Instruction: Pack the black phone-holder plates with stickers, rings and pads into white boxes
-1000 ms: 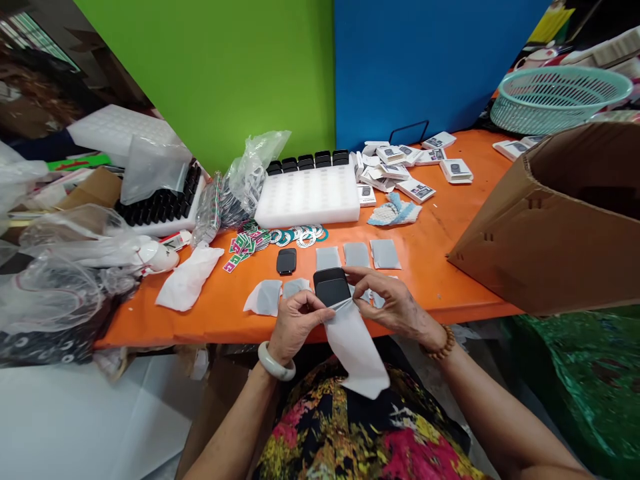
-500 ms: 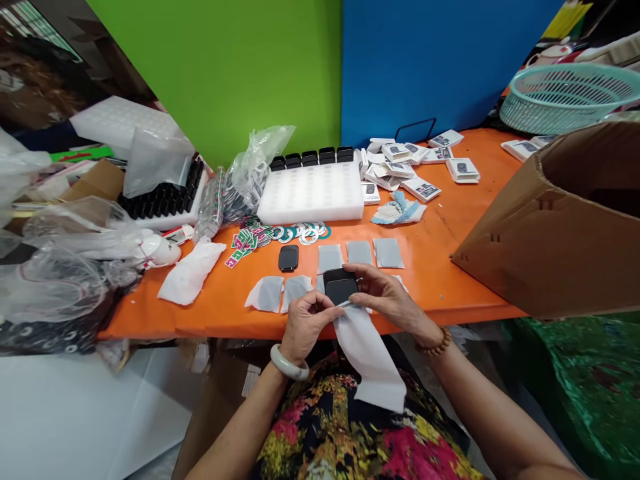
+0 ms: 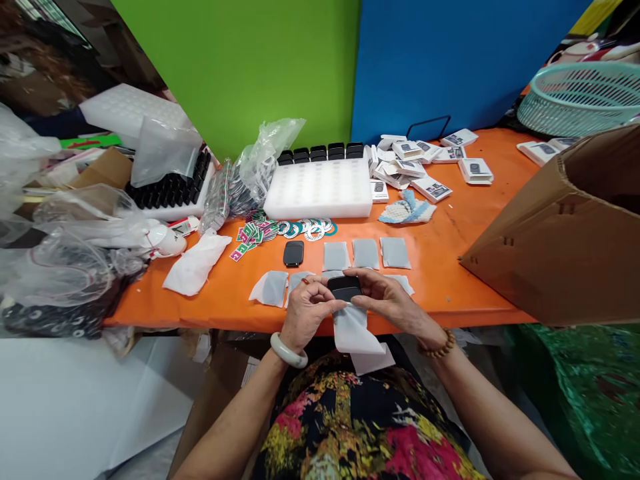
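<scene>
My left hand point(image 3: 305, 312) and my right hand point(image 3: 387, 300) together hold a small black device point(image 3: 345, 288) just above the front edge of the orange table point(image 3: 450, 280). A white pouch point(image 3: 356, 333) hangs below the device between my fingers, its lower end folded over. Another black device point(image 3: 293, 253) lies on the table beyond my left hand. Grey-white pouches lie in a row point(image 3: 365, 253) behind my hands and beside them point(image 3: 271, 289).
A white foam tray point(image 3: 320, 189) with black devices along its far edge stands mid-table. Stickers and rings point(image 3: 280, 231), small boxes point(image 3: 425, 160), plastic bags point(image 3: 75, 260), a brown carton point(image 3: 565, 233) at right, a teal basket point(image 3: 585, 93).
The black device has slid lower into the white pouch. The pouch hangs shorter, with its bottom end folded. Both hands have shifted slightly right in view.
</scene>
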Available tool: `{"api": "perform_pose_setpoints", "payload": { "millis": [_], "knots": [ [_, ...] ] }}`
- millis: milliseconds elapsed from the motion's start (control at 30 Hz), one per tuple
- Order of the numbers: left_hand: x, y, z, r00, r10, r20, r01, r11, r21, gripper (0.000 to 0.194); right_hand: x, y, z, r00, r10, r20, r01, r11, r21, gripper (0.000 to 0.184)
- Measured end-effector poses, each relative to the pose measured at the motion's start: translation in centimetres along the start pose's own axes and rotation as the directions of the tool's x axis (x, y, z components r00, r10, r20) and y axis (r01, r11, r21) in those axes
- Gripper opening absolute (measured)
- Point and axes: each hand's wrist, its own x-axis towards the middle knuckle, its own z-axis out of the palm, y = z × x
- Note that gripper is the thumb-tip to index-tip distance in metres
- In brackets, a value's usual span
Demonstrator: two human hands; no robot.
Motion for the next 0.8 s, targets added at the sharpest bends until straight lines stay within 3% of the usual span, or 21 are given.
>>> {"api": "perform_pose_setpoints", "payload": {
  "millis": [233,467,567,800],
  "knots": [
    [0.5,0.1,0.0,0.993,0.101,0.057,-0.104,0.993,0.050,0.020,-0.2,-0.4,0.0,1.000,-0.002,-0.015,0.001,0.997,-0.077,0.030],
    [0.5,0.4,0.0,0.999,0.052,0.005,-0.052,0.999,-0.009,0.020,-0.6,0.0,1.1,0.985,-0.002,-0.173,-0.024,0.989,-0.148,0.024],
    [0.6,1.2,0.0,0.999,0.036,0.010,-0.035,0.998,-0.055,0.020,-0.6,-0.3,1.3,0.983,-0.062,-0.170,0.031,0.984,-0.177,0.025],
    [1.1,4.1,-0.5,0.961,0.269,0.064,-0.269,0.963,-0.014,0.020,-0.3,-3.5,1.3,0.947,-0.318,-0.048,0.272,0.873,-0.405,0.027]
  ]
}}
